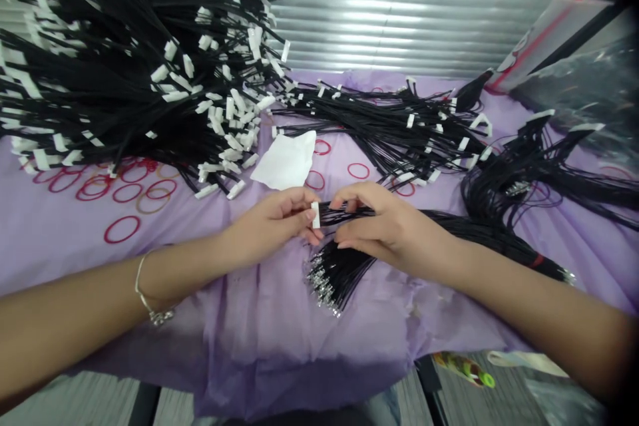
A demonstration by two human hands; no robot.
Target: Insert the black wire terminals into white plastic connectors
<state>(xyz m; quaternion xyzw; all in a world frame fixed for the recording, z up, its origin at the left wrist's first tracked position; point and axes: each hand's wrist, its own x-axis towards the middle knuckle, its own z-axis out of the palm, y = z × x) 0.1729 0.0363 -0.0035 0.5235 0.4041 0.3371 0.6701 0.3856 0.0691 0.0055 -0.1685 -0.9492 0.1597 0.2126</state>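
My left hand (279, 218) pinches a flat white connector (315, 215) between thumb and fingers. Thin black wires (332, 214) run from that connector rightward, under my right hand (387, 229). The right fingers are curved and spread apart, over and around the wires, with a gap between them. Just below lies a bundle of black wires (352, 274) whose loose ends carry small silver metal terminals (322, 283). This bundle is partly hidden by my right hand and forearm. A white piece of paper (285, 161) rests on the purple cloth behind my left hand.
A tall heap of black cables (124, 66) with white connectors fills the back left. More cables (369, 120) lie along the back, and tied bundles (499, 193) on the right. Red rubber bands (122, 229) are scattered on the purple cloth (279, 319). A plastic bag (594, 93) stands back right.
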